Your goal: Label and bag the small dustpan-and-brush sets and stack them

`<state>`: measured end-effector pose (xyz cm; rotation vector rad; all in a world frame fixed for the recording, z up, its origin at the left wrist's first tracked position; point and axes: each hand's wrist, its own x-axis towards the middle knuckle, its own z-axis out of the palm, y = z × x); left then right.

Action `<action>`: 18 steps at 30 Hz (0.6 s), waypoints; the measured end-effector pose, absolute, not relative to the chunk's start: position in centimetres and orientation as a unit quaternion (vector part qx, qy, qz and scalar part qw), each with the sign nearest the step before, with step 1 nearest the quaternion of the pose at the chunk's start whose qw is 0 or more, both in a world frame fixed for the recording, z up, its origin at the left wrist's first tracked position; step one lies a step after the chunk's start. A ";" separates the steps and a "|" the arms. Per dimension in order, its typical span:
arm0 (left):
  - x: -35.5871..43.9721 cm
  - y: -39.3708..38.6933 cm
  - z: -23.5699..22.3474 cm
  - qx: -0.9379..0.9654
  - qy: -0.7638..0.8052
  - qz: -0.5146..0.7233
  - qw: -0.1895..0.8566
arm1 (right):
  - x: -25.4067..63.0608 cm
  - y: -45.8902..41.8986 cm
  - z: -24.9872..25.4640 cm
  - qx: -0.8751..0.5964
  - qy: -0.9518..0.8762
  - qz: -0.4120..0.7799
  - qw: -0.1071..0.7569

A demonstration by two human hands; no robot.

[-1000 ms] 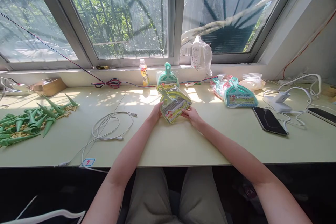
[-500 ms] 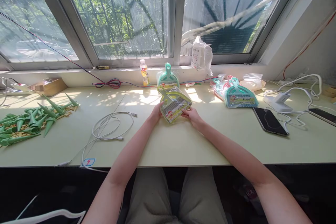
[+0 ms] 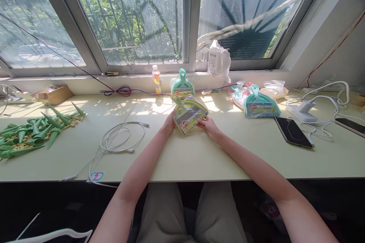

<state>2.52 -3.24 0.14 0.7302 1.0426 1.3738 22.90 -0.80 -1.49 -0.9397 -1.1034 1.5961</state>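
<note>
Yellow-green packaged dustpan-and-brush set [image 3: 188, 114], wrapper unopened, gripped between left hand [image 3: 170, 123] and right hand [image 3: 209, 125], one at each lower corner, resting on the table [image 3: 199, 155]. Beyond the hands: a teal set [image 3: 182, 84]; right of the right hand: more sets [image 3: 258, 102], a phone [image 3: 292, 131]. Left of the left hand: white cable [image 3: 119, 138], green cones [image 3: 34, 131].

A person seated at a pale desk [image 3: 199, 159] under a window grips a packaged yellow-green dustpan set [image 3: 188, 113] from both sides, left hand [image 3: 170, 122] and right hand [image 3: 209, 124]. A white cable [image 3: 118, 138] lies coiled to the left, green cones [image 3: 34, 131] farther left, a teal dustpan set [image 3: 260, 103] and phone [image 3: 293, 131] to the right.
</note>
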 end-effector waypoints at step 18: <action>0.8 -2.5 -0.3 0.272 0.484 0.622 0.552 | 23.0 -0.9 -0.7 -0.381 -0.460 0.647 0.473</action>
